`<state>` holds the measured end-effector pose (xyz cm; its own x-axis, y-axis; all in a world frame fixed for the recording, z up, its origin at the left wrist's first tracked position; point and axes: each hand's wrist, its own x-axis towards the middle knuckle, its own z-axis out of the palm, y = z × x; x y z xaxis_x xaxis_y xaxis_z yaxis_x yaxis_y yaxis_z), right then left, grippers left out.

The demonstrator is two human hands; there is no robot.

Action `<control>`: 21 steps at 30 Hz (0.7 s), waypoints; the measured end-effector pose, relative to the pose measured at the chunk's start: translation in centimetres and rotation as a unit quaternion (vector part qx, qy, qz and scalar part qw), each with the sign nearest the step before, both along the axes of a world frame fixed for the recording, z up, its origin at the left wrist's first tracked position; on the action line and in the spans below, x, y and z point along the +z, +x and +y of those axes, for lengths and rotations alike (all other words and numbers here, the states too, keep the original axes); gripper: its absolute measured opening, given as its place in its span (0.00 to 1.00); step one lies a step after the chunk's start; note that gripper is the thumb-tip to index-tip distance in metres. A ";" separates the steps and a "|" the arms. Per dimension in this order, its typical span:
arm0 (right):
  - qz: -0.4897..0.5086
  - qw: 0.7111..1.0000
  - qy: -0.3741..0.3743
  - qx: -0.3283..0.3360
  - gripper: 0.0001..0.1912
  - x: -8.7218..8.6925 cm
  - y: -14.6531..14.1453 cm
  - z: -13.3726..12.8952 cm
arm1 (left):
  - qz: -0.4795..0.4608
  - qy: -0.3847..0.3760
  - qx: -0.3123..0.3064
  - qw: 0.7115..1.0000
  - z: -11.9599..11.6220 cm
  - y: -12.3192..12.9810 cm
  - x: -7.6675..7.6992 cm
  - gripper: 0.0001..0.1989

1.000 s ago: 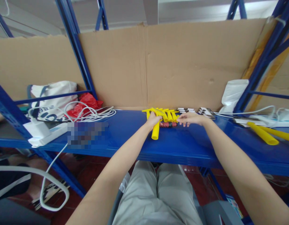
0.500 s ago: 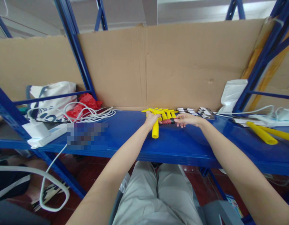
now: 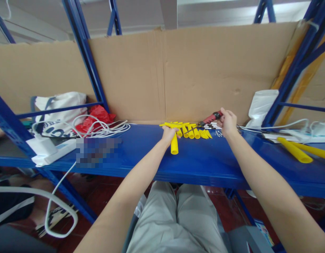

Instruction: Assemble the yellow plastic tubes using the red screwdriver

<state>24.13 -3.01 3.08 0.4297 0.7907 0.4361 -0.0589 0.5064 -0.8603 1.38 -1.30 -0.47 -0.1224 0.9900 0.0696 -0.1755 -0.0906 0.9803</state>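
Note:
My left hand (image 3: 169, 134) is closed around a yellow tube with a crosspiece (image 3: 174, 147), its open round end facing me. In my right hand (image 3: 228, 121) is a screwdriver (image 3: 210, 118) with a red and black handle, gripped at the handle's end. Its thin shaft slants down left towards the yellow parts. Several more yellow tubes (image 3: 196, 133) lie in a row just right of my left hand. Beside them are several small pointed yellow pieces (image 3: 205, 134). Tiny pale bits (image 3: 219, 133), too small to name, lie below my right hand.
Black-and-white packets (image 3: 211, 125) sit by the cardboard wall (image 3: 204, 77). Two yellow tubes (image 3: 296, 151) lie at the right of the blue shelf (image 3: 199, 158). To the left are a power strip (image 3: 55, 153), white cables (image 3: 109, 130), a red bag and a white bag (image 3: 70, 102).
My right hand has lifted the screwdriver up and right, away from the yellow tube, uncovering the small yellow pieces. The left hand has stayed in place on its tube.

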 end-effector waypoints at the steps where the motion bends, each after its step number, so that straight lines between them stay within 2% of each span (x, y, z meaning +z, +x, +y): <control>1: 0.017 1.000 0.006 -0.007 0.20 0.0 0.3 0.2 | 0.013 0.001 -0.011 1.000 0.0 0.0 -0.1 0.24; 6: 0.048 0.998 0.012 -0.027 0.20 -0.1 0.9 0.6 | 0.071 0.011 -0.095 0.993 0.3 -0.2 -0.4 0.27; 13: 0.051 0.998 0.011 -0.035 0.24 -0.2 0.1 0.7 | 0.129 0.013 -0.195 0.972 0.2 -0.1 -0.5 0.29; 21: 0.111 0.993 0.021 -0.016 0.27 -0.3 -0.6 0.8 | 0.154 0.004 -0.229 0.961 -0.1 0.0 -0.7 0.25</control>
<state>23.55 -2.26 2.76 0.5429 0.7588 0.3598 -0.2285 0.5457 -0.8062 1.35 -1.39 -1.14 0.3537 0.9345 0.0397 0.0996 -0.0799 0.9918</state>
